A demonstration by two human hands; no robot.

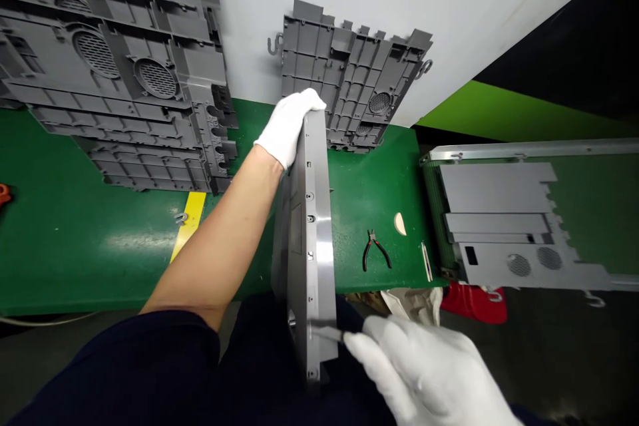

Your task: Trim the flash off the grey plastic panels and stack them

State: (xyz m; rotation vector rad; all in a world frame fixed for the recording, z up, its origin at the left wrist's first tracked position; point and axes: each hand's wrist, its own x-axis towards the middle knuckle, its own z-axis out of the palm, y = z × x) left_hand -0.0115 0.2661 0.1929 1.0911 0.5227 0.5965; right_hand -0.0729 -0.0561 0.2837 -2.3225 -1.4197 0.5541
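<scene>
Across the near edge of the green counter (134,266), I have a gray panel (313,246) standing upright on its side, its far end over the work surface and its near end over my lap. My left hand (292,125), in a white glove, is closed around the upper far corner, the fingers hooked over the narrow edge. Small slots and holes run along that edge, which faces up at me. My right hand (424,366), also gloved, grips a slim tool (327,332) with its tip at the edge near the panel's close end; the tip is blurred, and I cannot tell whether it touches.

To the right of the panel lie pliers (372,237) with dark handles spread apart, a pale half-round piece (400,223) just beyond them, and a thin pale stick (426,261) near the counter's right end. Toward the back, by the white wall (249,6), a ribbed panel (349,80) stands with a hook on either side. More ribbed gray parts (120,86) are grouped on my left, behind a yellow strip (190,233) bearing a small metal hook (180,218). Farther right, another gray panel lies on a green belt (594,213).
</scene>
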